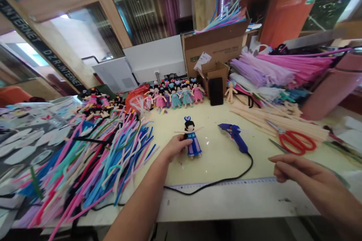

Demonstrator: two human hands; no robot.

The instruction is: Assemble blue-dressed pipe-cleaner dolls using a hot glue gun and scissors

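Note:
My left hand (pixel 177 147) is closed on a small doll (pixel 194 145) made of pipe cleaners. It has black hair, a heart-shaped top and a blue and purple skirt, and stands roughly upright above the table mat. Its thin, pale arms stretch out to both sides. My right hand (pixel 304 177) hovers at the right, just below the red-handled scissors (pixel 296 141) and apart from them. Its fingers are drawn together with the thumb against them, and nothing shows in them. Between the hands lies a blue glue gun (pixel 235 135), nozzle toward the doll.
A black cord (pixel 215 183) loops from the glue gun across the mat. Loose colourful pipe cleaners (pixel 113 158) are heaped at left. Finished dolls (pixel 175 96) stand behind, beside a black phone (pixel 215 91) and cardboard boxes (pixel 215 43). A pink bottle (pixel 332 86) stands right of beige strips (pixel 271 116).

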